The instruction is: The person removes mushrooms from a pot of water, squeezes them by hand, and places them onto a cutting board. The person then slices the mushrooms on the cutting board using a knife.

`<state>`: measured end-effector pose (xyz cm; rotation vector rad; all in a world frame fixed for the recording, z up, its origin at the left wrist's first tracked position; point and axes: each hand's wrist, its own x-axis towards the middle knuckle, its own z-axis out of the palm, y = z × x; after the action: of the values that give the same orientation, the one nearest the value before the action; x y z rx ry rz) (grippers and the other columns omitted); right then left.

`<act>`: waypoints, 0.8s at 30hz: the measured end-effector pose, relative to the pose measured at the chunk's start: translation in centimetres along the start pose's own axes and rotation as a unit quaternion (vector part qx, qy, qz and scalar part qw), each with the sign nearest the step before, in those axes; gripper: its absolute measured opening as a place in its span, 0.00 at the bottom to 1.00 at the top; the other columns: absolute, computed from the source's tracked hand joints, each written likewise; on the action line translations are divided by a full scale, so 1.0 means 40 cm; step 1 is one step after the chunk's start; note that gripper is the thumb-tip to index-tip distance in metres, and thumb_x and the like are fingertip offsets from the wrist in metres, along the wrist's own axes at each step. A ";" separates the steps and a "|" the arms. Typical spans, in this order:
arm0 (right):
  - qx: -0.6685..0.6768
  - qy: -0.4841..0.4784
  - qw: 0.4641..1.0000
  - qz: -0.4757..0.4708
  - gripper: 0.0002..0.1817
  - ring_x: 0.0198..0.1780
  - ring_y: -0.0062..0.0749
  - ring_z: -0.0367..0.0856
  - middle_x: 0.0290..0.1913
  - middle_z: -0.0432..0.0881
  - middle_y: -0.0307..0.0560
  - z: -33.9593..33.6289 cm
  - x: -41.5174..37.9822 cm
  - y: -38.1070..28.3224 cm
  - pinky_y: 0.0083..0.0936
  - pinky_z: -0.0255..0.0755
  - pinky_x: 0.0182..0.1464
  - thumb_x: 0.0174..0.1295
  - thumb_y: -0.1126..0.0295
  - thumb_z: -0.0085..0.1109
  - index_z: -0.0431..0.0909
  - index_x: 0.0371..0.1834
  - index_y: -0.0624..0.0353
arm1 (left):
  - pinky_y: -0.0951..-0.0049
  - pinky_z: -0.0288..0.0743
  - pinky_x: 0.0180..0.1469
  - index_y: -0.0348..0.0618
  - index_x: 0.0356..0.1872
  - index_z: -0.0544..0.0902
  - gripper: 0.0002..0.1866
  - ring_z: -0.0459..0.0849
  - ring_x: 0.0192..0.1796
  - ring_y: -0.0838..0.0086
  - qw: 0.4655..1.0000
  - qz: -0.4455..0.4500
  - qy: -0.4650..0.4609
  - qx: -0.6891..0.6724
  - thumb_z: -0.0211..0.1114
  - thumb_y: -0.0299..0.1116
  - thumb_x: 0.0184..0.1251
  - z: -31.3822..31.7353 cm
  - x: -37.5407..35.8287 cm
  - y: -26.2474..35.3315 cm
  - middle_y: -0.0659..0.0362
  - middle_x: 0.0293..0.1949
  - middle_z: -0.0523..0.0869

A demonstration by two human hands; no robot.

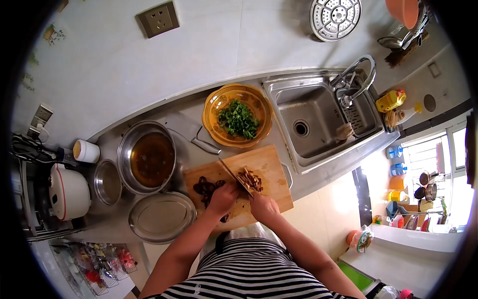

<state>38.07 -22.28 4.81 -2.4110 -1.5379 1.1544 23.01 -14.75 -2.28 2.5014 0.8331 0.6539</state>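
Observation:
On a wooden cutting board (273, 172), my right hand (264, 207) grips a kitchen knife (230, 171), its blade slanting away to the upper left. My left hand (223, 198) is beside the blade with fingers curled down over dark brown mushrooms; what lies under the fingertips is hidden. Whole-looking mushrooms (204, 186) lie on the board to the left of the blade. Sliced mushroom strips (252, 179) are heaped on its right side. Behind the board stands an amber bowl (211, 112) with chopped leafy greens (238, 119) in it.
Left of the board are a metal basin (121, 169) with brown liquid, a smaller metal bowl (102, 187) and an oval metal plate (163, 219). A rice cooker (69, 192) stands farther left. The sink (303, 107) with its faucet (366, 74) lies to the right.

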 end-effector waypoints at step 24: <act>0.045 0.040 0.998 -0.018 0.14 0.38 0.63 0.80 0.33 0.82 0.63 -0.001 0.008 -0.007 0.52 0.72 0.43 0.66 0.59 0.49 0.76 0.42 0.58 | 0.68 0.78 0.45 0.45 0.39 0.84 0.12 0.81 0.47 0.64 0.999 -0.038 -0.011 -0.017 0.59 0.27 0.52 0.012 -0.030 -0.011 0.61 0.44 0.83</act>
<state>37.95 -21.87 4.81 -2.3318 -1.4662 1.0833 22.23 -15.30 -3.24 2.4292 0.8959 0.6086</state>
